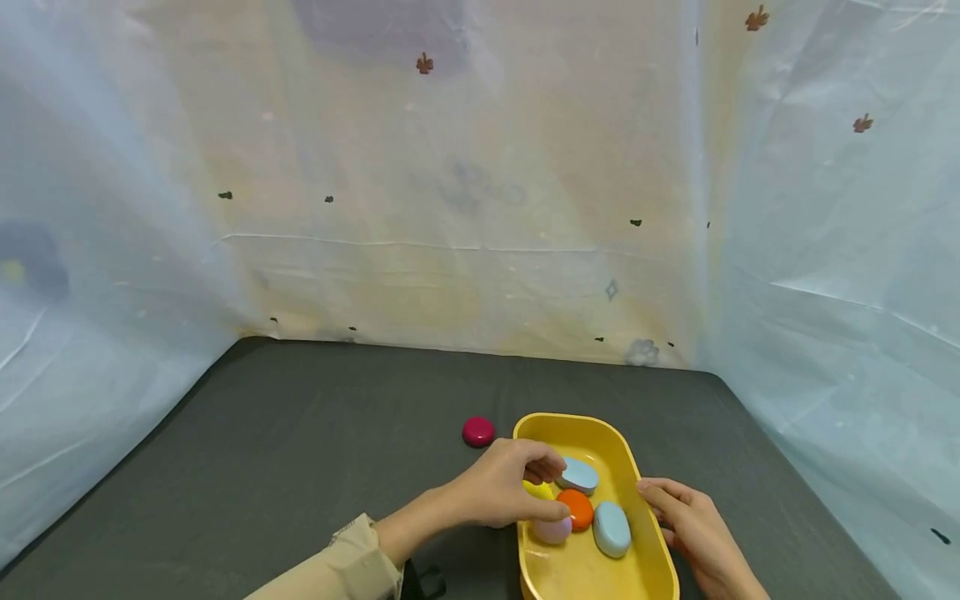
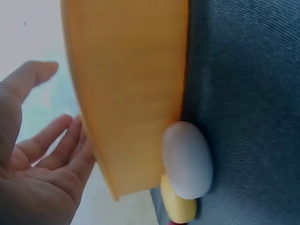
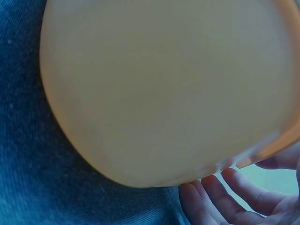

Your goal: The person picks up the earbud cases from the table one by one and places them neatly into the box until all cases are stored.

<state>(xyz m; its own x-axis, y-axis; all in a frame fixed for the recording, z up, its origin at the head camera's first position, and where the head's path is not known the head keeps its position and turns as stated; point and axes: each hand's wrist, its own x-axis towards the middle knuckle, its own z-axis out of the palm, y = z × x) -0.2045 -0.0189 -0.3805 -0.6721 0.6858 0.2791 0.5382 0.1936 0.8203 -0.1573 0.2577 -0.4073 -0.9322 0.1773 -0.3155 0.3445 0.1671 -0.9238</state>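
Note:
My left hand (image 1: 510,487) hovers over the left rim of a yellow plastic tub (image 1: 592,575), thumb and fingers apart with nothing between them. Below it in the tub lie smooth pebble-shaped pieces: an orange one (image 1: 576,510), a lilac one (image 1: 552,532), a partly covered yellow one (image 1: 538,490) and two light blue ovals, one near (image 1: 612,530) and one farther back (image 1: 579,475). On the tub's right side my right hand (image 1: 693,529) grips the rim, thumb on top and fingers against the outer wall. The right wrist view shows those fingers (image 3: 215,192) beside the wall.
A crimson round piece (image 1: 478,432) lies on the dark grey cloth just beyond the tub's left side. In the left wrist view, a whitish oval piece (image 2: 187,159) and a pale yellow one (image 2: 180,206) lie outside, against the tub. Pale printed sheeting (image 1: 480,292) walls the table.

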